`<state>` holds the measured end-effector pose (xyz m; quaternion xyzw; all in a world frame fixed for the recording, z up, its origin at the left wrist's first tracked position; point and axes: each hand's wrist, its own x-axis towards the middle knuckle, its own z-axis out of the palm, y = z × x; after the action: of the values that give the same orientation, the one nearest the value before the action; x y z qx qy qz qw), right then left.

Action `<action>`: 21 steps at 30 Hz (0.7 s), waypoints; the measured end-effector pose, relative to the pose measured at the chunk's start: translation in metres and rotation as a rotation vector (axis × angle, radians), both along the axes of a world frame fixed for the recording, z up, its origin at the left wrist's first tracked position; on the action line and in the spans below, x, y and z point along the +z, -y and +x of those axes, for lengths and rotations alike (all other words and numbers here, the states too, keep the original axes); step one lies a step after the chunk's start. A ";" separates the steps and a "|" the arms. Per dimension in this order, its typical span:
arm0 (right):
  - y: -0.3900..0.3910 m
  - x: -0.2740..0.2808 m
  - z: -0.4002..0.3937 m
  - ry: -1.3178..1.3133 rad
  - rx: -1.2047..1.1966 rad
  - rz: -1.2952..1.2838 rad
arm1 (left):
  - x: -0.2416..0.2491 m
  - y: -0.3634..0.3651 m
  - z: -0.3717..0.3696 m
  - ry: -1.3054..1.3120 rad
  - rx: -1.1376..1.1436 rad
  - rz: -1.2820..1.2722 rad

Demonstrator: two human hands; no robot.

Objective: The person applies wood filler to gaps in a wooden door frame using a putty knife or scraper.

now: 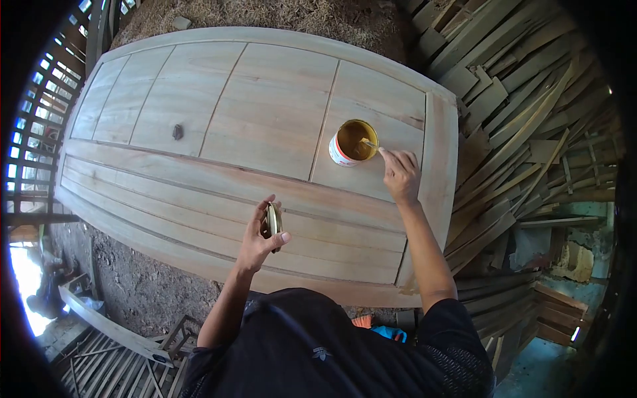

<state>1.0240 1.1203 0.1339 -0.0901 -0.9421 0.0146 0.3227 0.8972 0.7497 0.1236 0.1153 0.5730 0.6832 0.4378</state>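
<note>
My left hand grips a round metal can lid, held nearly edge-on above the lower boards of a wooden door panel. On the panel's right part stands an open can with a white and red label and yellow-brown paste inside. My right hand is closed around a thin stirring stick, whose pale end reaches over the rim into the can. Most of the stick's handle is hidden by my fingers.
A small dark lump lies on the panel's left half. Stacked wooden planks line the right side, close to the panel's edge. Slatted wood lies at lower left, and shavings cover the ground behind.
</note>
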 end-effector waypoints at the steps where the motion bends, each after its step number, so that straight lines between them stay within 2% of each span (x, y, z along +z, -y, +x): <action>1: 0.001 -0.004 0.001 -0.035 -0.010 0.013 | 0.002 -0.001 0.001 -0.009 -0.003 -0.001; 6: -0.002 -0.013 0.004 -0.162 -0.016 0.063 | 0.008 -0.012 0.012 -0.050 -0.063 -0.033; 8: 0.003 -0.012 0.004 -0.069 -0.035 -0.006 | 0.008 -0.017 0.018 -0.077 -0.074 -0.031; 12: 0.005 -0.003 0.003 -0.144 -0.032 -0.138 | 0.010 -0.033 0.019 -0.175 -0.124 -0.023; 14: 0.009 0.001 0.008 -0.033 -0.042 -0.714 | 0.014 -0.039 0.020 -0.231 -0.148 -0.045; 15: 0.006 -0.001 0.010 -0.039 -0.041 -0.714 | 0.017 -0.043 0.019 -0.198 -0.162 -0.056; 17: 0.000 -0.003 0.014 0.209 -0.058 -1.268 | 0.020 -0.050 0.020 -0.171 -0.177 -0.066; 18: 0.001 -0.002 0.015 0.205 -0.055 -1.267 | 0.018 -0.052 0.021 -0.214 -0.167 -0.060; 20: 0.005 -0.003 0.016 0.061 0.093 -1.695 | 0.016 -0.056 0.022 -0.261 -0.155 -0.053; 21: 0.005 -0.002 0.017 0.059 0.098 -1.693 | 0.016 -0.057 0.022 -0.244 -0.180 -0.091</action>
<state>1.0410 1.1149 0.1318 -0.2609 -0.6241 0.7265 0.1206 0.9192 0.8070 0.1398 0.2283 0.6399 0.5954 0.4289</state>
